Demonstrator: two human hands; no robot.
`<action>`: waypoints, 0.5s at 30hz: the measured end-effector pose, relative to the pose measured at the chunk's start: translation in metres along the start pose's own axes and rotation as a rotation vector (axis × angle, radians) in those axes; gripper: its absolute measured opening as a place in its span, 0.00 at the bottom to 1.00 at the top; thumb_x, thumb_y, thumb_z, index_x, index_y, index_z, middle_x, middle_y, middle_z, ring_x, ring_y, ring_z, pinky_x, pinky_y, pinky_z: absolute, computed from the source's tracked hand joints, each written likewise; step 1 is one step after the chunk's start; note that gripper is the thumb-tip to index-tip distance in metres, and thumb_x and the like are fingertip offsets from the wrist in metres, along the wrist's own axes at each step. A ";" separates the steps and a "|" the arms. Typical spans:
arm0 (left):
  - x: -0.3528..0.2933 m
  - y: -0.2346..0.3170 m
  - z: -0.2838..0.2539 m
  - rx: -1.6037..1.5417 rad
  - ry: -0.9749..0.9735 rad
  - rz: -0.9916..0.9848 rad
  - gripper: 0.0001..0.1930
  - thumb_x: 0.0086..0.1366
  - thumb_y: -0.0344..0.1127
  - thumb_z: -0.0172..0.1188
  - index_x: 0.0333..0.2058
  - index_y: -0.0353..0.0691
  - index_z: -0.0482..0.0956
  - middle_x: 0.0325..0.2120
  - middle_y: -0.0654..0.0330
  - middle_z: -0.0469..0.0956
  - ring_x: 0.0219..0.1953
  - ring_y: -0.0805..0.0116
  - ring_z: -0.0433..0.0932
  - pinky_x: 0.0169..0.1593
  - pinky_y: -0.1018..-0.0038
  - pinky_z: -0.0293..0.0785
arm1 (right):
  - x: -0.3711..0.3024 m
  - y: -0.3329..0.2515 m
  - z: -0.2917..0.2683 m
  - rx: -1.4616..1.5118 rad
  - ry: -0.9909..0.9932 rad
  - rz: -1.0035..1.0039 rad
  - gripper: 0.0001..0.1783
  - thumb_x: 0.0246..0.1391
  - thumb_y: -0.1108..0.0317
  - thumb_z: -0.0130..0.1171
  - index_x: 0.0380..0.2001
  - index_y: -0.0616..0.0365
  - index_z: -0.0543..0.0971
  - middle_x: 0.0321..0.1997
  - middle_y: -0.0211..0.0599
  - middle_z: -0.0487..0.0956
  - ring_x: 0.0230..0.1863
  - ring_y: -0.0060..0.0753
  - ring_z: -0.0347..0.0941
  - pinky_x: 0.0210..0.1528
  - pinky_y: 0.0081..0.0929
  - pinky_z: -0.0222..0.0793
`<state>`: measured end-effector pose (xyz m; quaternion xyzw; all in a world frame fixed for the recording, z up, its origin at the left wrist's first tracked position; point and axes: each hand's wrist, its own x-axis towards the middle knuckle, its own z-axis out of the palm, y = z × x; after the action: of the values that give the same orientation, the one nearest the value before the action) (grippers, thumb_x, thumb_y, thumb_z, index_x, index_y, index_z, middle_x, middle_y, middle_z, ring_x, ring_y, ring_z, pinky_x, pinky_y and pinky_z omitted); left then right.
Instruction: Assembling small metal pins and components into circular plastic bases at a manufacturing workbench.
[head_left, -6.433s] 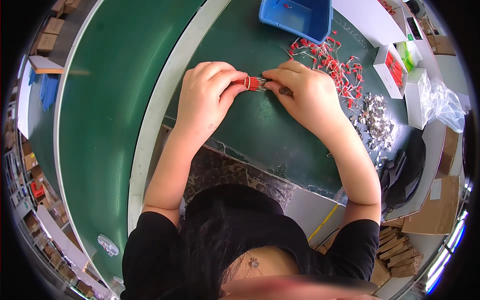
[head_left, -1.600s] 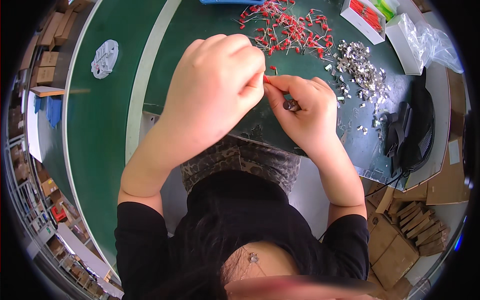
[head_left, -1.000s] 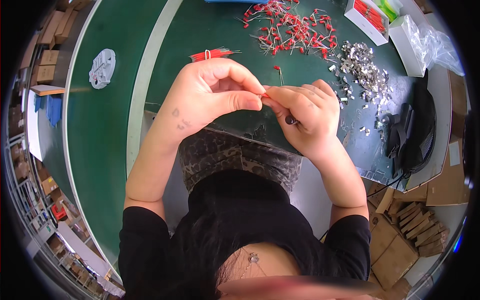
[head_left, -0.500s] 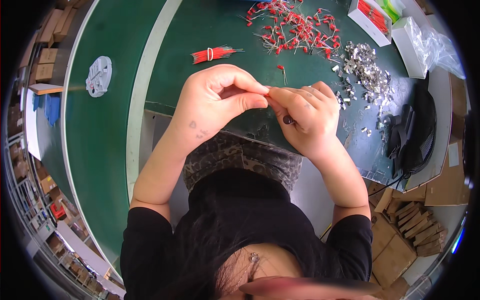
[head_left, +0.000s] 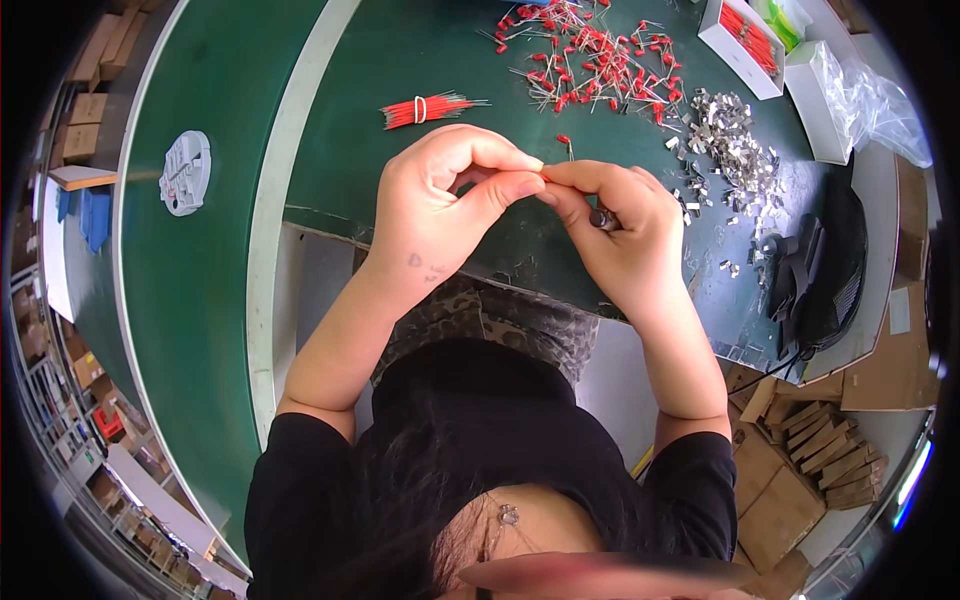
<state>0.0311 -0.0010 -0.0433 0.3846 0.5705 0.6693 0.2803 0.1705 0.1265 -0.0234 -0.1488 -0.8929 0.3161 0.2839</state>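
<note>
Above the near edge of the green worktable (head_left: 500, 245), my left hand (head_left: 440, 195) and my right hand (head_left: 635, 220) meet fingertip to fingertip. Thumb and forefinger of the left are pinched on a tiny red part (head_left: 544, 175), mostly covered by the fingers. My right thumb and forefinger close on it from the other side. A dark round-ended rod (head_left: 603, 218), perhaps a tool handle, is tucked in my right palm; its other end is hidden. Just beyond the fingertips lies a single red part with wire legs (head_left: 563, 141).
A banded bundle of red wire-ended pieces (head_left: 425, 109) lies left. Scattered red wire-legged parts (head_left: 600, 60) lie at the back, with small metal clips (head_left: 735, 150) to the right. White boxes (head_left: 735, 50) and a black mesh-covered object (head_left: 840, 270) line the right side.
Both hands have shifted slightly right, still pinched together. The right hand has turned a little, showing more of the dark rod.
</note>
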 end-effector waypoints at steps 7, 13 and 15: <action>-0.005 0.040 -0.058 0.273 0.030 0.095 0.29 0.63 0.50 0.68 0.54 0.34 0.75 0.51 0.55 0.77 0.52 0.64 0.77 0.54 0.67 0.73 | 0.020 0.001 -0.051 -0.155 0.042 0.034 0.07 0.50 0.72 0.72 0.34 0.54 0.86 0.28 0.25 0.84 0.23 0.15 0.69 0.26 0.19 0.62; -0.047 0.023 -0.278 1.455 0.482 -0.158 0.33 0.67 0.55 0.61 0.66 0.50 0.68 0.67 0.49 0.62 0.70 0.54 0.60 0.68 0.58 0.60 | 0.093 0.095 -0.143 -0.478 0.190 0.225 0.12 0.57 0.63 0.67 0.39 0.60 0.86 0.27 0.25 0.83 0.25 0.11 0.67 0.27 0.17 0.61; -0.059 0.001 -0.300 1.512 0.457 -0.216 0.35 0.66 0.57 0.61 0.67 0.50 0.67 0.68 0.48 0.61 0.70 0.53 0.60 0.68 0.58 0.59 | 0.116 0.163 -0.169 -0.570 0.135 0.195 0.14 0.56 0.61 0.68 0.39 0.59 0.86 0.25 0.27 0.81 0.24 0.16 0.69 0.28 0.20 0.64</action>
<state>-0.1874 -0.2136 -0.0701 0.2666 0.9475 0.1322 -0.1172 0.1938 0.3825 0.0261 -0.3284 -0.9062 0.0679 0.2577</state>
